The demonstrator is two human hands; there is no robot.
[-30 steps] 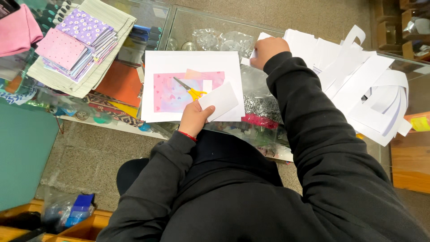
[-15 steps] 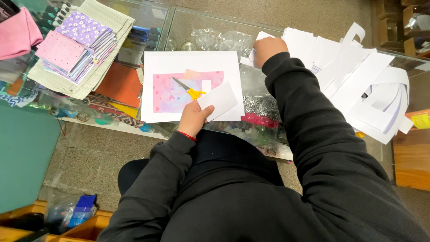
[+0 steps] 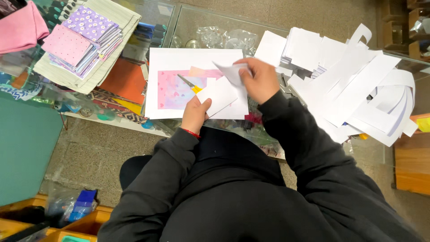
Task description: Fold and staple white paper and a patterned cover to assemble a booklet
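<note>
The left hand (image 3: 195, 113) pinches a small white card (image 3: 218, 95) by its lower edge, steadying it over the pink sheet (image 3: 174, 89). The right hand (image 3: 259, 80) grips a folded white slip (image 3: 231, 71) just above — both papers are held clear of the yellow-handled scissors (image 3: 190, 84).

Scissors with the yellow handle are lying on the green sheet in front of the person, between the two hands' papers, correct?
Not quite. The head view shows the scissors lying on a pink patterned sheet, not a green one. The left hand holds a white card beside them; the right hand holds a small white paper.
</note>
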